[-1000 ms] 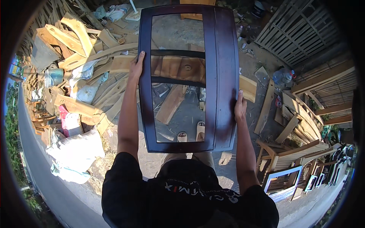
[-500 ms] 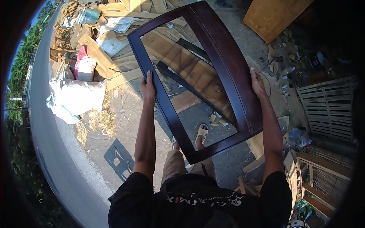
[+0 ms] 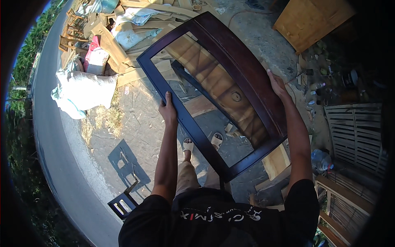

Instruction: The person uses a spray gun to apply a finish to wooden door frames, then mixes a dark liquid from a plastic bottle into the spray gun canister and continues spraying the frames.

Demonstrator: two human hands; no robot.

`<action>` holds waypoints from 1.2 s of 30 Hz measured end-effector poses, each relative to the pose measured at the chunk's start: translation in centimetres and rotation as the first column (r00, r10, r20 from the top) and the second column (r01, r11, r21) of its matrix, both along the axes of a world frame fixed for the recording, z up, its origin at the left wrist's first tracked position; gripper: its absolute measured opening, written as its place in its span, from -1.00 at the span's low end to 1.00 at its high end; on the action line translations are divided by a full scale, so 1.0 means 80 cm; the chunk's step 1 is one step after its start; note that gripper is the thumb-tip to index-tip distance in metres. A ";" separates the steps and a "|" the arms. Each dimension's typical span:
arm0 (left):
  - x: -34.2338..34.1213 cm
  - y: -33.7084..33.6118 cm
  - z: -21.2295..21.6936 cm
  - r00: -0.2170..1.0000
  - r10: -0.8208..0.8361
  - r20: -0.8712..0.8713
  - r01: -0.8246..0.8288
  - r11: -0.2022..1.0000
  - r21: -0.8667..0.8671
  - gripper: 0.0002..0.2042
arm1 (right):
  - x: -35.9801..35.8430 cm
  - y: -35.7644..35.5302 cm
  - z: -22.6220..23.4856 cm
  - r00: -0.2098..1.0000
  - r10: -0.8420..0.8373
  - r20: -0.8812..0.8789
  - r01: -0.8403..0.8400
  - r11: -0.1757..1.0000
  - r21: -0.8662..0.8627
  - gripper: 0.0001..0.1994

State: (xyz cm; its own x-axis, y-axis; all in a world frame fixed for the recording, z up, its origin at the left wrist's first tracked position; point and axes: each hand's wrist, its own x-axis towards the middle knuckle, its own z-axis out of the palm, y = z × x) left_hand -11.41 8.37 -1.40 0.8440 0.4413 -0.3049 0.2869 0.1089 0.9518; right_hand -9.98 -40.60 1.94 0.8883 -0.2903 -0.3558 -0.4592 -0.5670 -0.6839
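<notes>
I hold a large dark brown wooden door frame [image 3: 247, 78] with open panels out in front of me, tilted with its far end up and to the left. My left hand [image 3: 168, 111] grips its left rail. My right hand [image 3: 278, 84] grips the right rail. Through the openings I see the ground, wooden boards and my feet in sandals [image 3: 188, 145].
A white sack [image 3: 84, 88] and a heap of scrap wood [image 3: 111, 41] lie at the upper left beside a paved road [image 3: 53, 136]. A plywood box [image 3: 308, 18] stands at the upper right. Slatted wooden pallets [image 3: 356, 131] and a plastic bottle [image 3: 321, 158] are on the right.
I have kept turning to the right with the frame in both hands; it now slants further across the view, and the sack and road edge have shifted in on the left.
</notes>
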 end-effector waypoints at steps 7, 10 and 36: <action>-0.005 0.005 -0.019 1.000 -0.005 0.005 0.005 1.000 -0.002 -0.51 | -0.003 -0.004 -0.020 0.999 0.043 -0.016 -0.043 0.999 0.002 -0.15; -0.009 0.003 -0.026 1.000 -0.010 -0.016 0.010 0.999 0.042 -0.44 | -0.004 -0.005 -0.022 0.997 0.066 -0.026 -0.068 0.996 -0.059 -0.09; 0.000 0.018 -0.012 0.892 -0.404 -0.205 0.374 0.912 -0.169 -0.01 | -0.363 0.063 0.048 0.481 -0.723 0.496 0.790 0.602 0.112 -0.47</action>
State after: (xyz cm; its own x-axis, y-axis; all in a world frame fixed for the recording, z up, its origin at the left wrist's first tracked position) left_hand -11.37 9.80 -2.37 0.8399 0.0391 -0.5413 0.5391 0.0546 0.8405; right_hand -38.98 -35.53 5.77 0.3327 -0.9376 0.1012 -0.4091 -0.2402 -0.8803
